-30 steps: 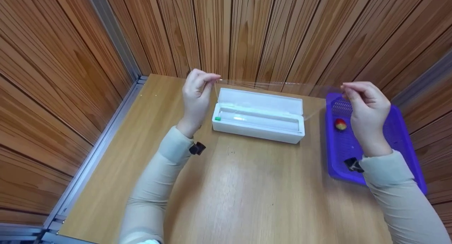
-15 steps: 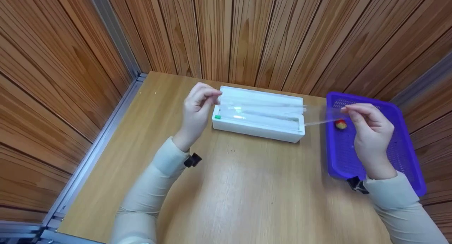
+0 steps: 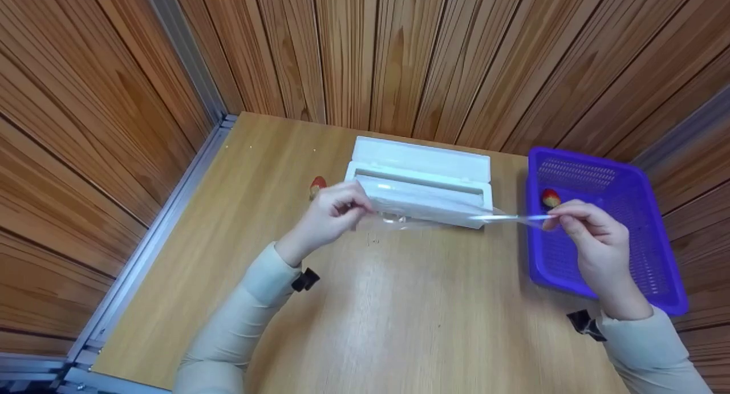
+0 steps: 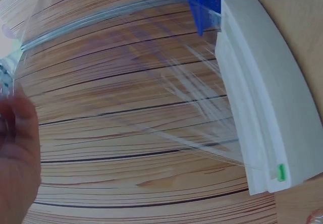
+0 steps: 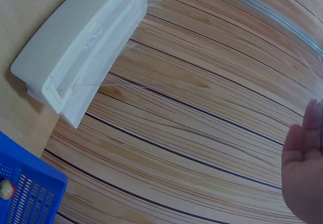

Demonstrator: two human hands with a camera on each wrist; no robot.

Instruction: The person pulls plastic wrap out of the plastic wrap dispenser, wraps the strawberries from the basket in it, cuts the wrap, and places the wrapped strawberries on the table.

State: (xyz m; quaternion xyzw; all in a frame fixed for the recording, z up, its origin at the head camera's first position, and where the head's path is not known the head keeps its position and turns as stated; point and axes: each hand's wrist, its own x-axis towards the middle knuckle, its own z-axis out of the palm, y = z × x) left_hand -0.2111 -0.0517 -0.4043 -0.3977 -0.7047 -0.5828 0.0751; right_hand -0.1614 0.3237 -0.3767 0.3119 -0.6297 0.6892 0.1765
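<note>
Across the front of the open white box [image 3: 422,153], clear film [image 3: 450,212] is spanning, left hand [image 3: 335,211] pinching one side, right hand [image 3: 601,240] the other. Purple basket [image 3: 534,257] is sitting right of the box, holding a red-yellow fruit [image 3: 551,198]; another reddish fruit [image 3: 317,183] is lying just behind the left hand.

Left sleeve [image 3: 219,337] and right sleeve [image 3: 661,360]: pale grey-green, plain, creased. Each is finished with a wide, smoother cuff [image 3: 269,277]. A small, angular black left camera [image 3: 306,280] and matching right camera [image 3: 580,320] are worn at the wrists, both fitted on the side nearer the white box [image 3: 422,152]. Dark strap [image 3: 599,332] exposed by the right one.
</note>
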